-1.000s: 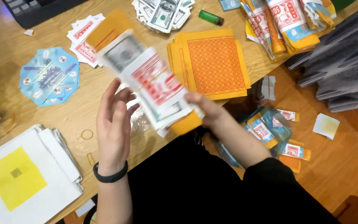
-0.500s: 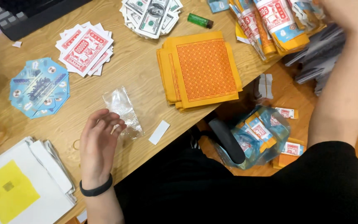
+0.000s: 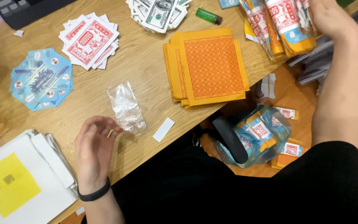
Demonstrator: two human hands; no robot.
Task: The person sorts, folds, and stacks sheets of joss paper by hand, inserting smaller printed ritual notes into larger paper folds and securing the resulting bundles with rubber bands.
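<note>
My left hand (image 3: 93,152) hovers over the wooden table (image 3: 146,66), fingers loosely apart, its fingertips right beside a clear plastic sleeve (image 3: 126,108) lying flat. A small white paper slip (image 3: 163,129) lies near the table's edge. My right hand (image 3: 330,18) reaches to the upper right and rests on a pile of bundled paper packs (image 3: 280,23) in red, white, blue and orange; whether it grips one is unclear. A stack of orange patterned sheets (image 3: 210,66) lies between the two hands.
Red-and-white paper notes (image 3: 88,40) and blue octagonal papers (image 3: 41,79) lie at the left. Green banknote-style papers (image 3: 158,12) and a green lighter (image 3: 209,15) sit at the top. White sheets with a yellow square (image 3: 13,186) fill the lower left. A blue bag of packs (image 3: 262,132) is on the floor.
One second ago both hands held a bundle of notes over the table. My right hand carried it off to the pile at the upper right; my left hand dropped beside the clear sleeve.
</note>
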